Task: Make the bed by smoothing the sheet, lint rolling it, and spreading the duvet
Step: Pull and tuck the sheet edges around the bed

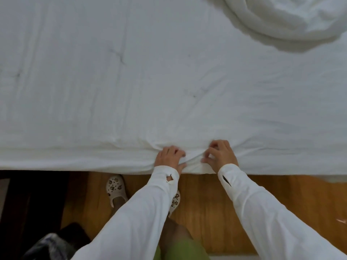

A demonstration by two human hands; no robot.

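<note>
The head camera looked down over the near edge of a bed. A white sheet (131,81) covered the mattress across nearly the whole frame, creased in long folds and dimpled in a few spots. One white duvet (285,17) lay bunched in a heap at the far right corner, resting on the sheet and well apart from both hands.

Two hands worked at the near edge, close together. The left hand (170,156) had its fingers curled over a ridge of sheet, with the thumb tucked under the hanging edge, so it gripped the fabric. The right hand (220,153) was just beside it, its fingers bent and pinching a gathered fold of the same sheet. Wrinkles fanned out from the two grips. Both arms wore long white sleeves (262,212).

Below the edge lay a wooden floor (216,203). Two white perforated clogs (115,188) showed there, one plainly seen and the other mostly hidden behind the left sleeve. A dark bag-like thing (48,244) sat at the lower left; what it held could not be told.
</note>
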